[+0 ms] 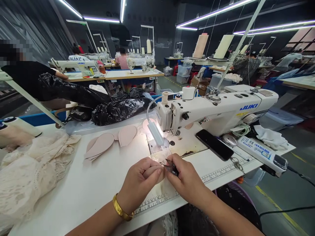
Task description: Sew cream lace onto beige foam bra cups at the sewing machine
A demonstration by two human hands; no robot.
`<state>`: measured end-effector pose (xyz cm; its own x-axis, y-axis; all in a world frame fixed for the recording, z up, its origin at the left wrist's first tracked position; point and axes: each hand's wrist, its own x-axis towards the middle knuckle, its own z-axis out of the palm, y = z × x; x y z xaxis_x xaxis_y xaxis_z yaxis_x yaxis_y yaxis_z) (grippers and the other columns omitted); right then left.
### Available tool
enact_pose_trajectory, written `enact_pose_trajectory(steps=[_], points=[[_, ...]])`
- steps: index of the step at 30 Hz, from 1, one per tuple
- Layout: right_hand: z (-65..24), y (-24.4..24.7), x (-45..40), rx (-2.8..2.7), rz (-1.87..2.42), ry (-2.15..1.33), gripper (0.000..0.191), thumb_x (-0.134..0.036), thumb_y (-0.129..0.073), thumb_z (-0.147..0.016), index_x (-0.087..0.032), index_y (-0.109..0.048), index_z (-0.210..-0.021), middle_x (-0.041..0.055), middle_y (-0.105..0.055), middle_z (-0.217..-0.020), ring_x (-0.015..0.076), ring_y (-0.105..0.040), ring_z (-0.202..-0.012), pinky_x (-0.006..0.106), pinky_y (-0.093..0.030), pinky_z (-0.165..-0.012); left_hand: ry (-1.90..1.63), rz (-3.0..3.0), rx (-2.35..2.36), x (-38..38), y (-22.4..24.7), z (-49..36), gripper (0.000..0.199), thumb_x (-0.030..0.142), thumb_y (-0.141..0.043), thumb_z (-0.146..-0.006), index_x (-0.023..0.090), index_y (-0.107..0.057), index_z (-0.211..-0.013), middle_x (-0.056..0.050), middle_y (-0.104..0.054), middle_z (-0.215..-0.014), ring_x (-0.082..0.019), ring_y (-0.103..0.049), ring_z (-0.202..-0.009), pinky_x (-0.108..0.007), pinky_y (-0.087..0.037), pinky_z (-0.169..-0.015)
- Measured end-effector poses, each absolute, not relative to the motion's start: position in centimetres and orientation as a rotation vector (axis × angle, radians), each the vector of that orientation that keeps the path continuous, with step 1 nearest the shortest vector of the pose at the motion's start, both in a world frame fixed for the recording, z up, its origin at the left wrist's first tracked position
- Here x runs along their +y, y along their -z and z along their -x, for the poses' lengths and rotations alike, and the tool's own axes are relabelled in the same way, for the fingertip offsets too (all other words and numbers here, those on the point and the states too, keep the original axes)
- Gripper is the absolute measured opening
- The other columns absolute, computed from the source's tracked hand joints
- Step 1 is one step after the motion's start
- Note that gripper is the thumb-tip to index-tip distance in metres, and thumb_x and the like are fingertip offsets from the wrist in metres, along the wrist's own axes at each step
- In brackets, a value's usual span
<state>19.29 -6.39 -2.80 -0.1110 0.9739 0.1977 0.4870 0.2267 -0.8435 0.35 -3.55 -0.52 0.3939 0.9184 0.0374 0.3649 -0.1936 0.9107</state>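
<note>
In front of the sewing machine (216, 108), my left hand (140, 180) pinches a pale pink fabric piece (157, 171) between thumb and fingers. My right hand (185, 178) is closed round small dark thread snips (171, 167), whose blades touch the edge of the piece. Sheer material lies between the hands and the needle area. A small lamp (155, 131) shines over the needle plate. More pink cup-shaped pieces (99, 146) lie on the white table (98, 183), left of the machine.
Cream lace fabric (31, 177) is heaped at the left. A black phone (214, 144) and a boxed item (261, 154) lie at the right. Black plastic bags (118, 108) sit behind the table. Other people are seated further back.
</note>
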Motion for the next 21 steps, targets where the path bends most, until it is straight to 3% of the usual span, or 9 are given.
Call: enact_pose_trajectory(steps=[3,8,11,14,21], points=[[-19.7,3.2,-6.4,-1.704,1.413,-0.645,0.012,-0.023,-0.056,-0.087,-0.023,-0.047,-0.096,-0.0026,-0.057,-0.076,0.0169,-0.05,-0.066,0.029,-0.036,-0.063,-0.766,-1.757,1.146,-3.6,0.5,-0.2,0.019,0.034,-0.06,-0.087,0.021,-0.072,-0.081,-0.001,-0.068,-0.082,-0.018,-0.061,-0.077,-0.029,-0.048,-0.072],[-20.1,2.8,-6.7,-1.647,1.379,-0.794,0.015,-0.034,-0.048,-0.102,-0.025,-0.045,-0.09,-0.0036,-0.051,-0.077,0.0157,-0.047,-0.067,0.028,-0.038,-0.061,-0.765,-1.752,1.159,-3.4,0.5,-0.2,0.02,0.035,-0.06,-0.086,0.021,-0.074,-0.082,-0.001,-0.069,-0.082,-0.018,-0.06,-0.077,-0.03,-0.047,-0.072],[-19.9,2.4,-6.9,-1.661,1.303,-0.815,0.02,-0.037,-0.04,-0.107,-0.024,-0.045,-0.094,-0.0005,-0.052,-0.088,0.0165,-0.051,-0.079,0.029,-0.042,-0.071,-0.751,-1.75,1.155,-3.4,0.5,-0.3,0.021,0.037,-0.06,-0.087,0.021,-0.073,-0.082,-0.002,-0.069,-0.083,-0.019,-0.061,-0.078,-0.03,-0.047,-0.073],[-19.4,2.2,-7.1,-1.652,1.205,-0.842,0.015,-0.034,-0.038,-0.109,-0.024,-0.048,-0.102,0.0012,-0.054,-0.098,0.0165,-0.053,-0.086,0.03,-0.044,-0.078,-0.743,-1.73,1.142,-3.3,0.5,-0.3,0.02,0.037,-0.061,-0.086,0.021,-0.073,-0.083,-0.002,-0.069,-0.082,-0.019,-0.061,-0.078,-0.03,-0.047,-0.072],[-19.1,1.7,-7.5,-1.813,1.157,-0.833,0.011,-0.022,-0.037,-0.107,-0.024,-0.044,-0.099,-0.001,-0.052,-0.087,0.0148,-0.05,-0.075,0.027,-0.042,-0.068,-0.724,-1.663,1.103,-3.6,0.6,-0.4,0.024,0.041,-0.063,-0.086,0.02,-0.074,-0.083,-0.003,-0.069,-0.084,-0.02,-0.062,-0.079,-0.03,-0.048,-0.072]])
